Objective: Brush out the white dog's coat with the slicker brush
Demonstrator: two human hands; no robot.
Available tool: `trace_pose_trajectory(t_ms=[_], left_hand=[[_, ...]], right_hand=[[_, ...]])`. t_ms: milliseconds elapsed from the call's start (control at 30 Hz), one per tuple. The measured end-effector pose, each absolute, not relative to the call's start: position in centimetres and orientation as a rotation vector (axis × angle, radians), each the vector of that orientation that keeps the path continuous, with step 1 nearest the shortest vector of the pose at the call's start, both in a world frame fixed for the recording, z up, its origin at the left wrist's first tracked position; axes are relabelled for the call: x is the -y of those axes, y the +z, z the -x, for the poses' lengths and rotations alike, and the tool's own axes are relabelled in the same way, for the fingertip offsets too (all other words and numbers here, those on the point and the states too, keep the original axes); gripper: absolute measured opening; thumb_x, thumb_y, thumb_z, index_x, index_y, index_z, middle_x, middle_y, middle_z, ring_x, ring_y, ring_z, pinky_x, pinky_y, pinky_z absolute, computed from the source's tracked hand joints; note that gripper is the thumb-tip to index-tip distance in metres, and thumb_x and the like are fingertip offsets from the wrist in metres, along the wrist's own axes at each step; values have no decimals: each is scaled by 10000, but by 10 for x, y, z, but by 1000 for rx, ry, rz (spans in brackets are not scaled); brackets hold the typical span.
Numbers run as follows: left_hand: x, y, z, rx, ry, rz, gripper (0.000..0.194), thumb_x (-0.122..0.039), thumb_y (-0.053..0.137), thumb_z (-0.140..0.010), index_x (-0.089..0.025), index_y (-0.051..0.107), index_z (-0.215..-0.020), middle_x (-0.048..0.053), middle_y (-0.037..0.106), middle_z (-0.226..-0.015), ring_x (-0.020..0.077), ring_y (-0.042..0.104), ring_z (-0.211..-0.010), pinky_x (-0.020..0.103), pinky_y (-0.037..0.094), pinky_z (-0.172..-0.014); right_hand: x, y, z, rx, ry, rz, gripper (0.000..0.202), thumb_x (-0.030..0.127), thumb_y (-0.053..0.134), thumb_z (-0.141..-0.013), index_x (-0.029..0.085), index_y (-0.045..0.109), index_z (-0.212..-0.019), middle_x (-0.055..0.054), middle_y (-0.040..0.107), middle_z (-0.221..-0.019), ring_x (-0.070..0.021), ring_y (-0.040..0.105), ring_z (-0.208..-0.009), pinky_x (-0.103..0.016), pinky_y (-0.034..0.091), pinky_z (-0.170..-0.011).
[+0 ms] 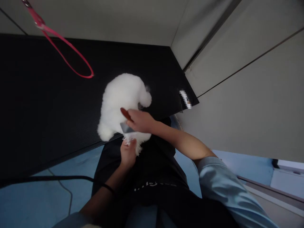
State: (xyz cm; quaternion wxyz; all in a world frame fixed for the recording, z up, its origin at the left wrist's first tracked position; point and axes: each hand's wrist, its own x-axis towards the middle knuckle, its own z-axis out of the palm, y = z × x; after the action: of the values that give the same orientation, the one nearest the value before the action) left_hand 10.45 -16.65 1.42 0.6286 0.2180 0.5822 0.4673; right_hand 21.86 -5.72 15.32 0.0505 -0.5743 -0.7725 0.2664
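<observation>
A fluffy white dog (123, 91) is on the black grooming table, close to its front edge. My right hand (142, 121) is closed around a slicker brush (125, 127); its reddish-brown handle points up and left, and its grey head lies against the dog's fur. Just below the brush, my left hand (128, 153) is closed on a tuft of long white fur, with strands hanging beside the fingers. Which part of the dog the fur belongs to, I cannot tell.
The black ribbed table (47, 104) reaches far left. Above it hangs a red grooming loop (80, 57). Grey panels (249, 95) stand behind and to the right. A black cable (59, 178) crosses near my left forearm, over a blue floor (83, 161).
</observation>
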Motion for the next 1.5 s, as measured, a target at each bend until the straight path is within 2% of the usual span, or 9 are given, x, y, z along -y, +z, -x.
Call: trace_pose_trajectory(t_ms=[100, 233, 400, 533, 667, 800, 933, 1067, 1500], left_hand=[[166, 24, -105, -1304, 1068, -407, 377, -315, 731, -602, -149, 656, -932, 14, 706, -806, 135, 628, -649, 236, 507, -596], [166, 37, -103, -1304, 1055, -351, 313, -293, 726, -567, -165, 627, -836, -12, 669, -703, 125, 591, -579, 222, 469, -528], [166, 42, -93, -1297, 1018, -386, 368, -305, 738, -559, -156, 649, -883, 17, 704, -776, 155, 625, -641, 248, 489, -575], [166, 36, -85, -1317, 981, -403, 358, -319, 744, -555, -150, 651, -857, -1, 679, -690, 145, 593, -576, 248, 472, -550], [166, 28, -81, -1305, 983, -412, 414, -305, 760, -556, -151, 671, -930, 21, 720, -800, 165, 640, -675, 251, 500, -608], [166, 23, -80, -1289, 999, -432, 387, -311, 778, -549, -148, 677, -885, 27, 705, -746, 180, 640, -654, 274, 515, -611], [166, 21, -78, -1264, 997, -437, 482, -306, 770, -563, -147, 678, -1008, 32, 721, -806, 201, 671, -724, 305, 539, -693], [165, 21, -75, -1281, 985, -426, 455, -313, 782, -524, -142, 670, -931, 39, 723, -788, 197, 655, -699, 320, 539, -719], [140, -8, -44, -1355, 811, -766, 445, -313, 821, -458, -152, 692, -852, 60, 722, -796, 184, 634, -705, 266, 496, -658]], right_hand=[[56, 157, -216, 2253, 582, 1770, 225, 340, 464, -996, 165, 544, -1112, -83, 649, -1077, -202, 611, -957, -305, 451, -778], [57, 158, -214, 2435, 816, 1628, 222, 365, 519, -970, 160, 564, -1043, -59, 663, -1004, -193, 622, -892, -294, 434, -702], [57, 158, -212, 2257, 533, 1726, 232, 333, 472, -1002, 171, 556, -1144, -90, 644, -1147, -208, 606, -1031, -308, 441, -796], [55, 158, -209, 2466, 840, 1641, 208, 358, 538, -966, 176, 567, -1061, -67, 665, -1034, -200, 617, -913, -305, 435, -722], [49, 160, -210, 2302, 608, 1696, 226, 344, 444, -1007, 185, 537, -1140, -90, 642, -1146, -203, 599, -1000, -311, 435, -784], [43, 159, -206, 2564, 811, 1512, 200, 362, 510, -976, 180, 550, -1049, -60, 658, -1041, -200, 607, -921, -303, 422, -717], [38, 156, -202, 2368, 523, 1599, 212, 316, 453, -1003, 160, 542, -1115, -98, 642, -1099, -208, 589, -993, -311, 427, -788], [40, 152, -206, 2559, 805, 1465, 179, 349, 573, -934, 178, 568, -987, -47, 654, -926, -190, 603, -843, -295, 421, -702], [104, 101, -248, 1567, 773, 1804, 178, 314, 502, -953, 178, 543, -1062, -58, 673, -933, -175, 653, -854, -314, 499, -795]])
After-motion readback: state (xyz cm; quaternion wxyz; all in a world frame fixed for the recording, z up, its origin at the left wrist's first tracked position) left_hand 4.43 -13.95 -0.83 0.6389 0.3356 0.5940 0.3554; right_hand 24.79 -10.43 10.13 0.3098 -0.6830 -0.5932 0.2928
